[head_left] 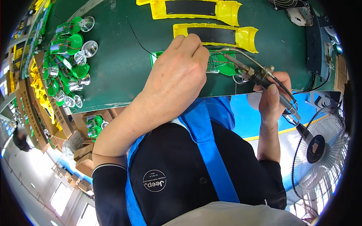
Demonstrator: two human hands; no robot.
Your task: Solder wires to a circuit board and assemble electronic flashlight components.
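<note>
Green circuit board, thinly wired, lay on the dark green tabletop below a yellow casing. Left hand fingers pressed it down; right hand fingers pinched a soldering iron.

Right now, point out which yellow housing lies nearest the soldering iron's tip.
The lower yellow housing, just above the soldering iron tip; the other yellow housing lies farther up the mat.

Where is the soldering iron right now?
In the head view, the soldering iron is in the right hand, right of centre; its tip rests on the green circuit board beside the left hand, below a yellow housing.
</note>
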